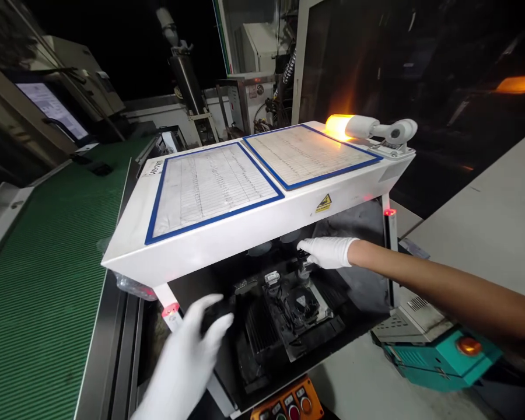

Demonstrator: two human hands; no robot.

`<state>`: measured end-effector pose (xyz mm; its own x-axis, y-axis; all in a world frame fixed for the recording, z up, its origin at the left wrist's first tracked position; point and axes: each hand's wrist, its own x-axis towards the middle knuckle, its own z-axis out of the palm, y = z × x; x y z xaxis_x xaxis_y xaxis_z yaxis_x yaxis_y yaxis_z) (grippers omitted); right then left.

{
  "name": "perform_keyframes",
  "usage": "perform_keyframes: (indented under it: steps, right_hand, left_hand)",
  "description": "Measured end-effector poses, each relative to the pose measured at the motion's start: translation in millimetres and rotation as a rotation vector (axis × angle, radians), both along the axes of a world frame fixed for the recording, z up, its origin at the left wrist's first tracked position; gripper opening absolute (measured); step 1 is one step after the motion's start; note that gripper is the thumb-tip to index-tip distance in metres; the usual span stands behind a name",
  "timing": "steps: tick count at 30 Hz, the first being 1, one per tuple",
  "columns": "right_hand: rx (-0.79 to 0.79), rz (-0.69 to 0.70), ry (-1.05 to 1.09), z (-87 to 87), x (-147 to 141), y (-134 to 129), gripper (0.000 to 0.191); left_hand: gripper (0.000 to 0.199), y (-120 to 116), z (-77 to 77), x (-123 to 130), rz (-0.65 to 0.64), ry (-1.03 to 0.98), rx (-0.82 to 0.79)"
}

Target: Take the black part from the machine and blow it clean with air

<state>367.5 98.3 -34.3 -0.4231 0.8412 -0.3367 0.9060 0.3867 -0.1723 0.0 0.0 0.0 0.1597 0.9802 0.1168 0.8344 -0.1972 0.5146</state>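
My left hand (186, 347), in a white glove, is at the lower left, outside the front of a white-framed machine. Its thumb and fingers curve round a small black part (216, 312), whose shape is hard to read against the dark interior. My right hand (328, 252), also gloved in white, reaches under the machine's white cover (227, 236). Its fingers are closed at the back right of the black fixture (304, 303), by a dark piece I cannot make out. A small silver block (272, 278) sits on the fixture's left side.
Two blue-framed sheets (214, 192) lie on the cover, beside a glowing orange lamp (339, 125). Upright sensor bars (391, 233) flank the opening. An orange button box (291, 402) is below. To the left runs a green ribbed conveyor (48, 280); a teal machine (437, 361) stands right.
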Motion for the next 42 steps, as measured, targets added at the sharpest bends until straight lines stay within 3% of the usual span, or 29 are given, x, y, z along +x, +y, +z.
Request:
perform_keyframes:
  steps: [3, 5, 7, 10, 17, 27, 36, 42]
  right_hand:
    - [-0.001, 0.027, -0.061, 4.4, 0, -1, 0.024]
    - [-0.004, 0.03, -0.078, 5.6, 3, -3, 0.023]
    - [-0.01, 0.027, -0.088, 5.2, 5, -6, 0.022]
    - [-0.022, 0.016, -0.1, 3.0, 8, -9, 0.021]
    - [-0.036, -0.003, -0.113, 2.4, 3, -11, 0.033]
    - [-0.01, -0.017, -0.103, -0.7, -1, -15, 0.046]
    - [0.014, -0.037, -0.055, -10.8, 3, -13, 0.053]
    - [0.027, -0.042, -0.016, -20.1, 6, -10, 0.05]
  left_hand:
    - [0.033, 32, -33.7, 52, -0.132, 0.195, -0.124]
    - [0.035, 50, -49.2, 83, -0.202, 0.309, -0.121]
    - [0.037, 61, -56.0, 104, -0.26, 0.362, -0.093]
    - [0.04, 68, -54.3, 119, -0.312, 0.465, -0.074]
    - [0.033, 74, -43.4, 136, -0.374, 0.625, -0.08]
    - [0.031, 75, -53.8, 133, -0.369, 0.622, -0.099]
    - [0.025, 101, -50.7, 131, -0.451, 0.633, -0.235]
    - [0.026, 91, -51.5, 137, -0.426, 0.718, -0.193]
